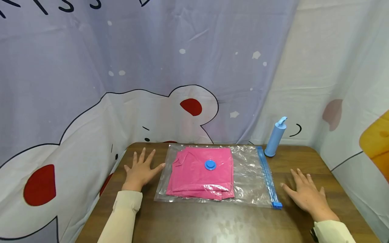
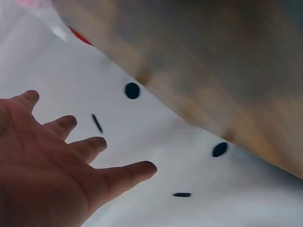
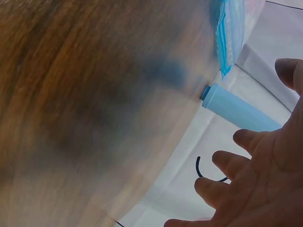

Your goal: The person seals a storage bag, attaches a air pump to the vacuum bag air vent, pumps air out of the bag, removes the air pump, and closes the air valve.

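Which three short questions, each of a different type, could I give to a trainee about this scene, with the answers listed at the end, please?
1. Multiple choice: what colour is the folded item inside the clear bag?
A) Green
B) Pink
C) Yellow

2. True or false: the left hand has its fingers spread apart.

3. Short answer: which hand is nearer to the light-blue cylinder?

Key:
1. B
2. True
3. The right hand
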{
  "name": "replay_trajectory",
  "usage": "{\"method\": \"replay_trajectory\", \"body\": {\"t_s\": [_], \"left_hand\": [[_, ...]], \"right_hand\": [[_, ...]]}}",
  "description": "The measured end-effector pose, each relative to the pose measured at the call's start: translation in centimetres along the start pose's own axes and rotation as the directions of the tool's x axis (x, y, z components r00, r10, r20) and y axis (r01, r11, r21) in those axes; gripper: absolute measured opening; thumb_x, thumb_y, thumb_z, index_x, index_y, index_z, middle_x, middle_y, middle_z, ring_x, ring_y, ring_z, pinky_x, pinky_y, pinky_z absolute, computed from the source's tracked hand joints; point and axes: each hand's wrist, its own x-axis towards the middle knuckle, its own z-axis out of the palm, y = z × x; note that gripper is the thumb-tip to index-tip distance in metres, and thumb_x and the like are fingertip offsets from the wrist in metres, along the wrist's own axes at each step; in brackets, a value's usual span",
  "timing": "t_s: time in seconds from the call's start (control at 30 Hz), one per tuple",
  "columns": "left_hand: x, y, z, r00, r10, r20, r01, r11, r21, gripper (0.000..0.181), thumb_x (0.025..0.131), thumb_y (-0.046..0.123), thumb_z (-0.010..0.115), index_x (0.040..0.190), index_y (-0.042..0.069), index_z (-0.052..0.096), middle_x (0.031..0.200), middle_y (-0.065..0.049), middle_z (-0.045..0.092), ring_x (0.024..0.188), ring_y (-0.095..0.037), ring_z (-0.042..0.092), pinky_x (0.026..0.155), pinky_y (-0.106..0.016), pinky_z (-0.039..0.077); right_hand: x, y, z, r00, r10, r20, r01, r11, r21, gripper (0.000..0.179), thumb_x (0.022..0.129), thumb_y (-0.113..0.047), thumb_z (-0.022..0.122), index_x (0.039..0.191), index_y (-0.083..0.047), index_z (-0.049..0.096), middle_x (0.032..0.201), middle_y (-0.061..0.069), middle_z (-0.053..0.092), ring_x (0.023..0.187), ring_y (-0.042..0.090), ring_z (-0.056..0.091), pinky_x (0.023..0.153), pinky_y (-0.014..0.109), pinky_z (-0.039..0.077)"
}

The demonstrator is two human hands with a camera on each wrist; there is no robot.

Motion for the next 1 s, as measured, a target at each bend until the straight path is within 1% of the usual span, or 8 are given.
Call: {"method": "replay_trajectory", "body": {"t_s": [0.13, 0.27, 0.4, 0.53, 0.7, 0.83, 0.9, 1.0], "left_hand": [[0.2, 1.5, -0.2, 1.0, 0.031, -0.007, -0.031, 1.0, 0.0, 0.103, 0.103, 0.091, 0.043, 0.183, 0.033, 0.018, 0.194, -0.017, 0.002, 0.176, -0.058, -0.004, 0.121, -0.102, 0.007], [0.3, 4.1, 0.0, 0.996, 0.086, -0.012, -0.086, 0.996, 0.001, 0.1, 0.103, 0.087, 0.049, 0.182, 0.03, 0.025, 0.194, -0.014, 0.009, 0.177, -0.056, 0.001, 0.123, -0.1, 0.011], [0.1, 7.3, 0.7, 0.988, 0.152, 0.004, -0.152, 0.988, -0.004, 0.102, 0.101, 0.088, 0.051, 0.18, 0.027, 0.034, 0.193, -0.012, 0.017, 0.178, -0.053, 0.008, 0.126, -0.097, 0.016], [-0.4, 11.6, 1.5, 0.973, 0.228, 0.039, -0.228, 0.974, 0.0, 0.104, 0.098, 0.089, 0.051, 0.179, 0.026, 0.037, 0.191, -0.013, 0.024, 0.177, -0.051, 0.017, 0.13, -0.091, 0.025], [-0.9, 17.7, 2.5, 0.937, 0.334, 0.101, -0.339, 0.94, 0.03, 0.102, 0.097, 0.091, 0.052, 0.177, 0.029, 0.041, 0.188, -0.008, 0.034, 0.176, -0.045, 0.027, 0.136, -0.081, 0.028], [-1.6, 22.2, 3.2, 0.899, 0.411, 0.152, -0.428, 0.898, 0.102, 0.102, 0.096, 0.096, 0.047, 0.178, 0.036, 0.039, 0.187, -0.001, 0.037, 0.176, -0.039, 0.031, 0.136, -0.078, 0.031], [-2.1, 24.2, 3.6, 0.875, 0.45, 0.179, -0.474, 0.871, 0.129, 0.102, 0.096, 0.098, 0.045, 0.178, 0.037, 0.038, 0.188, 0.002, 0.036, 0.176, -0.037, 0.032, 0.135, -0.078, 0.034], [-3.1, 26.8, 4.4, 0.843, 0.504, 0.19, -0.532, 0.831, 0.159, 0.101, 0.095, 0.099, 0.045, 0.176, 0.039, 0.041, 0.187, 0.004, 0.038, 0.175, -0.035, 0.034, 0.133, -0.076, 0.039]], "right_hand": [[-0.1, -0.3, -0.2, 1.0, 0.003, 0.002, -0.003, 1.0, -0.006, 0.109, 0.112, -0.079, 0.042, 0.178, 0.004, 0.016, 0.183, 0.041, 0.01, 0.163, 0.075, 0.008, 0.112, 0.105, 0.004], [-0.3, -0.6, 0.0, 1.0, -0.011, -0.002, 0.011, 1.0, -0.012, 0.108, 0.112, -0.078, 0.042, 0.178, 0.003, 0.018, 0.182, 0.041, 0.013, 0.163, 0.075, 0.01, 0.112, 0.105, 0.007], [-0.4, -1.2, 0.1, 1.0, -0.02, 0.004, 0.02, 1.0, -0.017, 0.107, 0.111, -0.078, 0.045, 0.178, 0.002, 0.02, 0.181, 0.041, 0.018, 0.163, 0.074, 0.013, 0.112, 0.104, 0.01], [-0.5, -2.0, 0.3, 0.999, -0.044, -0.012, 0.044, 0.998, -0.046, 0.106, 0.112, -0.076, 0.048, 0.177, 0.004, 0.025, 0.179, 0.042, 0.024, 0.161, 0.074, 0.022, 0.114, 0.101, 0.021], [-0.6, -2.9, 0.9, 0.996, -0.087, -0.022, 0.085, 0.994, -0.068, 0.101, 0.113, -0.071, 0.052, 0.172, 0.009, 0.032, 0.176, 0.045, 0.029, 0.156, 0.073, 0.034, 0.112, 0.094, 0.039], [-0.8, -3.5, 1.3, 0.997, -0.077, 0.013, 0.078, 0.994, -0.071, 0.102, 0.112, -0.07, 0.054, 0.17, 0.011, 0.034, 0.174, 0.046, 0.03, 0.155, 0.073, 0.037, 0.111, 0.091, 0.043], [-0.9, -3.7, 1.3, 0.997, -0.072, 0.024, 0.073, 0.995, -0.071, 0.101, 0.112, -0.069, 0.055, 0.169, 0.012, 0.035, 0.172, 0.047, 0.033, 0.153, 0.074, 0.039, 0.114, 0.089, 0.043], [-1.0, -4.0, 1.3, 0.997, -0.068, 0.039, 0.071, 0.995, -0.071, 0.1, 0.113, -0.067, 0.055, 0.167, 0.015, 0.036, 0.169, 0.049, 0.038, 0.151, 0.074, 0.041, 0.117, 0.087, 0.043]]}}
